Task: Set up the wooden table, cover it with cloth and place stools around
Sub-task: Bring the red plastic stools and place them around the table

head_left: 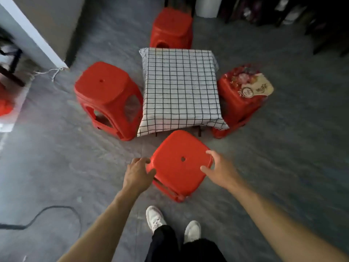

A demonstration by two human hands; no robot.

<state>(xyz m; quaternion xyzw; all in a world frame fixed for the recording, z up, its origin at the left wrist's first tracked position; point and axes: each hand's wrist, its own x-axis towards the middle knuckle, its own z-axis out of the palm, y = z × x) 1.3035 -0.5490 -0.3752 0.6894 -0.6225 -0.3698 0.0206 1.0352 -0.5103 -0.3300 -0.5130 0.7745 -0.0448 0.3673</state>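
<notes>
A small table stands on the floor under a white cloth with a black grid (180, 87); only its dark leg tips show at the front. Red plastic stools stand on three sides: one at the far side (171, 29), one on the left (105, 89), and one on the right (243, 97) with a floral cushion on its seat. A fourth red stool (179, 165) stands on the near side, just in front of me. My left hand (138, 172) grips its left edge, thumb on the seat. My right hand (217, 167) grips its right corner.
The floor is grey concrete. A black cable (47, 212) loops at the lower left. A white wall corner (37, 38) with a white cord at its foot is at the upper left. Dark furniture fills the upper right. My white shoes (156, 218) are below the near stool.
</notes>
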